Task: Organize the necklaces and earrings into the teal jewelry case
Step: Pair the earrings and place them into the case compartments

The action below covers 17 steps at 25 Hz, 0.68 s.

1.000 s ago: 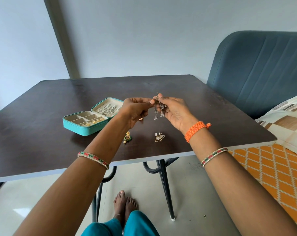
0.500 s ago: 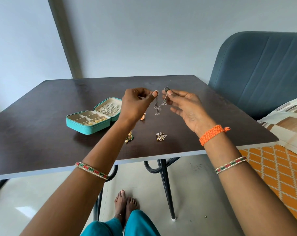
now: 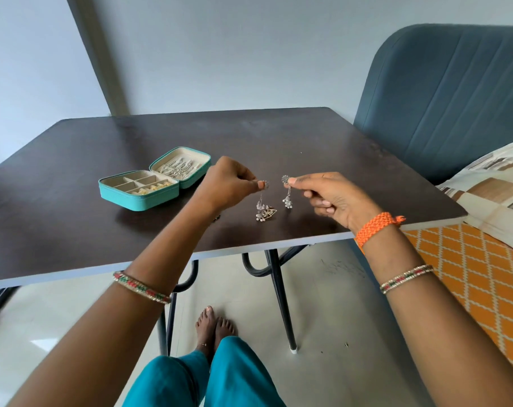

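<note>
The teal jewelry case (image 3: 140, 201) lies open on the dark table (image 3: 73, 148), left of both hands. Its front half has small compartments with gold pieces; its back half holds silver pieces. My left hand (image 3: 225, 183) pinches the top of one silver dangling earring (image 3: 261, 205), which hangs just above the table. My right hand (image 3: 334, 198) pinches a second matching silver earring (image 3: 287, 195), a short gap to the right of the first. A gold triangular earring (image 3: 270, 212) lies on the table behind the left dangle, partly hidden by it.
A teal upholstered chair back (image 3: 443, 107) stands to the right of the table. A patterned cushion (image 3: 496, 195) and an orange patterned cover (image 3: 469, 277) lie at the right edge. The table's near edge (image 3: 249, 248) runs just in front of my wrists.
The two silver earrings were held together between both hands; now they are pulled apart, one in each hand. Both hands have dropped lower over the table.
</note>
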Available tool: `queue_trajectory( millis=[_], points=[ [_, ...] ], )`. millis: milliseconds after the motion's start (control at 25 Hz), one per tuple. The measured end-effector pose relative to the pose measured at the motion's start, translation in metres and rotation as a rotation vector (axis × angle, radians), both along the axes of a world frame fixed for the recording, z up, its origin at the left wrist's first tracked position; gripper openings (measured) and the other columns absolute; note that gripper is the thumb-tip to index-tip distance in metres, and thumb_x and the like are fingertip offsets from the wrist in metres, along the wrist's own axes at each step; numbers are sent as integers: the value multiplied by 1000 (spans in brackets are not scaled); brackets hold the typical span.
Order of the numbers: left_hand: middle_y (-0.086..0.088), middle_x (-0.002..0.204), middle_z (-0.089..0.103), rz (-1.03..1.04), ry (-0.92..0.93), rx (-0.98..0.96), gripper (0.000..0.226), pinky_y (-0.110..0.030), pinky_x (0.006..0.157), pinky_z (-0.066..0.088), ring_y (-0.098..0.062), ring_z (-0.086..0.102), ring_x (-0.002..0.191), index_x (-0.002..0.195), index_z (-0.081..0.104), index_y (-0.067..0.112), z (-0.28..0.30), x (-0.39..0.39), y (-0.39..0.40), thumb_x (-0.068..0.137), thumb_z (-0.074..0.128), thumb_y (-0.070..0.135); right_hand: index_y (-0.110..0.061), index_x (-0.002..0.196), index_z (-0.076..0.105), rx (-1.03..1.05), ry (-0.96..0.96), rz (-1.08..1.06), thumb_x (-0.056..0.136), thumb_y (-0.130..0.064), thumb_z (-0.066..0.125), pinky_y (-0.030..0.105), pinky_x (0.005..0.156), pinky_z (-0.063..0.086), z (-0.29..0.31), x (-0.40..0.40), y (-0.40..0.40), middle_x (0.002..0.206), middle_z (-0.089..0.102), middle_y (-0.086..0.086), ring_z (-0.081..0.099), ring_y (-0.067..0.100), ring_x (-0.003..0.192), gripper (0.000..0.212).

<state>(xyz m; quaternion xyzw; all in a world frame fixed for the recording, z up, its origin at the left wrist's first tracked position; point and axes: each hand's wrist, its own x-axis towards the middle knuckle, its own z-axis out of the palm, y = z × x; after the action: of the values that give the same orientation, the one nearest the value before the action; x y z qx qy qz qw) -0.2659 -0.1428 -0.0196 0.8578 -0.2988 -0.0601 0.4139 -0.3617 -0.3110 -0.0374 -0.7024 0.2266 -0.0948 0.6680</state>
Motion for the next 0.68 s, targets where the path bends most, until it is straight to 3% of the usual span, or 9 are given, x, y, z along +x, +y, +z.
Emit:
queue_trajectory(
  millis=[160,320,400,520,680],
  points=[
    [3,54,49,92,60,24,26,-20,43,30,-7,39,46,88,73,5,-14,20,-19,79,75,29,-8,84,65,13,96,-12,83,-16,69,11,29,11,-6,24,-1,50,38,-3,18,3,25,9],
    [0,54,50,128,107,30,24,-13,32,27,-8,35,39,89,73,7,-16,41,-32,77,77,28,-1,101,62,-42,132,-25,84,-13,69,10,29,12,-8,46,-4,51,38,0,19,3,23,23],
    [-1,56,52,141,106,59,22,-17,43,38,-13,46,45,87,73,9,-17,47,-38,77,77,28,2,107,62,-74,146,-35,84,-12,68,11,30,12,-10,56,-6,53,38,2,19,3,22,27],
    [-6,68,61,180,103,96,15,-34,75,54,-28,66,78,78,70,14,-22,58,-50,75,78,26,-3,100,62,-126,187,-60,84,-12,68,10,32,12,-11,71,-9,54,38,2,19,3,22,19],
    [-14,94,70,231,79,126,10,-40,82,56,-33,67,89,82,70,15,-30,66,-62,73,74,20,-10,85,58,-174,232,-85,82,-17,71,10,32,13,-13,84,-11,55,38,2,19,4,22,15]
  ],
)
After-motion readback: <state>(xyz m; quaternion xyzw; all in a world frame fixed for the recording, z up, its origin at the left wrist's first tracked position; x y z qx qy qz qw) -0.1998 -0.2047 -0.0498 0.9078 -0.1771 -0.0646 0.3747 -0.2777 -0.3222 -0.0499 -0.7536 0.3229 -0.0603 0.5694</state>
